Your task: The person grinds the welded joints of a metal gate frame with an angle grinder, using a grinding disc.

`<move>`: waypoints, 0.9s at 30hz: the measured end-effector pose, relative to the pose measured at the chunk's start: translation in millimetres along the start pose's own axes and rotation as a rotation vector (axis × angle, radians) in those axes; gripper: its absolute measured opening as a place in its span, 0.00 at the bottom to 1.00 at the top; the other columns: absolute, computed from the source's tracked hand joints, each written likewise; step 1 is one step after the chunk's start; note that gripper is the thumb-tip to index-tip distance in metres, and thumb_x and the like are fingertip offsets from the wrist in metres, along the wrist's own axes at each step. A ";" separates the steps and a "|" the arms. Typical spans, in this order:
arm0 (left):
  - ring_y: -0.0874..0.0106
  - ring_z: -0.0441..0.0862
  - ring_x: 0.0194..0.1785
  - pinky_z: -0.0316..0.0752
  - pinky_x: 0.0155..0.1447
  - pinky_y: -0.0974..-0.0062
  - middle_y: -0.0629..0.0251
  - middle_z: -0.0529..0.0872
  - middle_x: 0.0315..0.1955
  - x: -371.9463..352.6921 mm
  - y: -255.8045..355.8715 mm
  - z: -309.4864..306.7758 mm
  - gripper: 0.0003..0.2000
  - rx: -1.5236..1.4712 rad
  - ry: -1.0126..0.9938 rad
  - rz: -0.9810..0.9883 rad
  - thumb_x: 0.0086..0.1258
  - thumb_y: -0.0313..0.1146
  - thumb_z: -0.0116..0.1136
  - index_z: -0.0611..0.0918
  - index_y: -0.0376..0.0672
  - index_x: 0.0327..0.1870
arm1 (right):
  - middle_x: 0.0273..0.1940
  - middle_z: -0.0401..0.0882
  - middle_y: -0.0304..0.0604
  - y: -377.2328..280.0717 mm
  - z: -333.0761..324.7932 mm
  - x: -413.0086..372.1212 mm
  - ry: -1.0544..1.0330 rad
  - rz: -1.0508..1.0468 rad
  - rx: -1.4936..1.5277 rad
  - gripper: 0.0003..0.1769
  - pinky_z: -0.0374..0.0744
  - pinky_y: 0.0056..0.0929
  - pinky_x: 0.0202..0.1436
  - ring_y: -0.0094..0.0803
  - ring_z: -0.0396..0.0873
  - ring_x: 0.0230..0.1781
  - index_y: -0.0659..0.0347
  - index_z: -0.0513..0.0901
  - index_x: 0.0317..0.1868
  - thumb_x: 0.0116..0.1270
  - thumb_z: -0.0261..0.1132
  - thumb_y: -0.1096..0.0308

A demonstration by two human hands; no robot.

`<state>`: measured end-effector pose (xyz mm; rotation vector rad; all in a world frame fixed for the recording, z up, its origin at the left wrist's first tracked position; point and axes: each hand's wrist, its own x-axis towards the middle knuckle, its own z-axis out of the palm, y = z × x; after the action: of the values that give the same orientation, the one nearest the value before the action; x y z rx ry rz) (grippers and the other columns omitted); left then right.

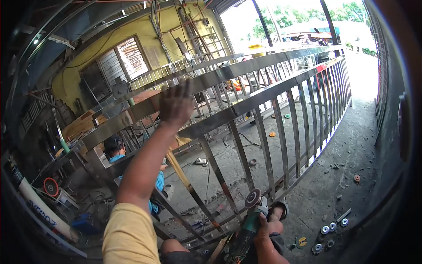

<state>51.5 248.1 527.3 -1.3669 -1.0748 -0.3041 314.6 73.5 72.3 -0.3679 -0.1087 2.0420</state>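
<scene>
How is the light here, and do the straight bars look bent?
Head view: the outdoor area is overexposed; fisheye distortion bows the steel railing; corners are dark; the left hand is slightly blurred, the angle grinder in the right hand sharper.

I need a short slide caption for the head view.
Left hand on a stainless steel railing, right hand holding an angle grinder near its lower bars.

The steel railing (263,94) runs from 8 to 1 o'clock, with narrow gaps between its bars. Open floor (351,145) at 3 o'clock, loose discs (325,229) at 5.
</scene>
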 end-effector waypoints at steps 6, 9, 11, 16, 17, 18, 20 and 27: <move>0.52 0.70 0.69 0.64 0.72 0.49 0.50 0.73 0.68 -97.1 -107.1 -56.9 0.39 0.143 -0.109 -0.082 0.67 0.51 0.64 0.66 0.44 0.76 | 0.42 0.85 0.50 2.8 -3.1 -10.1 -0.033 0.053 -0.029 0.33 0.86 0.48 0.46 0.47 0.86 0.40 0.63 0.79 0.56 0.63 0.71 0.45; 0.47 0.73 0.64 0.65 0.71 0.46 0.48 0.76 0.63 -144.1 -157.5 -68.7 0.38 0.144 -0.100 -0.152 0.68 0.52 0.62 0.66 0.43 0.76 | 0.42 0.85 0.50 6.1 -13.7 -5.9 -0.044 0.066 -0.006 0.33 0.86 0.49 0.46 0.46 0.86 0.40 0.62 0.79 0.56 0.62 0.71 0.45; 0.45 0.75 0.62 0.67 0.68 0.45 0.46 0.78 0.60 -163.8 -180.0 -83.8 0.36 0.128 -0.122 -0.188 0.68 0.52 0.62 0.68 0.42 0.73 | 0.38 0.85 0.48 5.2 -5.3 -9.9 -0.047 0.104 0.053 0.28 0.86 0.45 0.43 0.44 0.86 0.37 0.61 0.79 0.54 0.63 0.72 0.49; 0.45 0.75 0.61 0.67 0.66 0.47 0.45 0.78 0.57 -190.6 -220.7 -105.9 0.35 0.131 -0.154 -0.215 0.67 0.53 0.64 0.70 0.39 0.68 | 0.40 0.84 0.49 4.9 3.0 -15.4 -0.083 0.101 0.025 0.28 0.87 0.45 0.42 0.44 0.86 0.35 0.62 0.78 0.54 0.63 0.72 0.50; 0.46 0.75 0.61 0.67 0.66 0.47 0.45 0.78 0.57 -193.8 -223.4 -106.1 0.35 0.127 -0.158 -0.214 0.67 0.54 0.64 0.70 0.38 0.68 | 0.41 0.85 0.50 6.1 -0.1 -12.3 -0.074 0.088 -0.004 0.30 0.86 0.45 0.45 0.45 0.86 0.37 0.63 0.78 0.56 0.62 0.72 0.49; 0.46 0.75 0.62 0.67 0.67 0.47 0.45 0.78 0.57 -194.6 -222.0 -106.4 0.36 0.133 -0.158 -0.217 0.67 0.54 0.64 0.70 0.37 0.67 | 0.42 0.85 0.50 7.0 -0.6 -11.5 -0.067 0.079 -0.035 0.33 0.86 0.45 0.49 0.45 0.86 0.40 0.64 0.79 0.58 0.61 0.72 0.48; 0.46 0.74 0.62 0.66 0.68 0.47 0.46 0.78 0.57 -195.4 -221.4 -109.8 0.36 0.157 -0.161 -0.228 0.67 0.54 0.64 0.70 0.35 0.67 | 0.42 0.85 0.50 5.8 -1.6 -11.7 -0.062 0.107 -0.027 0.33 0.86 0.45 0.48 0.45 0.86 0.39 0.64 0.78 0.58 0.62 0.72 0.49; 0.45 0.74 0.63 0.64 0.71 0.46 0.44 0.78 0.58 -163.1 -183.6 -114.6 0.38 0.195 -0.274 -0.306 0.66 0.55 0.65 0.70 0.33 0.67 | 0.40 0.83 0.48 5.1 4.2 -12.0 -0.004 0.096 -0.028 0.27 0.86 0.45 0.40 0.42 0.84 0.36 0.58 0.75 0.57 0.64 0.72 0.54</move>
<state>-117.8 36.8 538.5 -1.0885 -1.5073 -0.2306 314.3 60.9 77.6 -0.3932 -0.1246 2.1378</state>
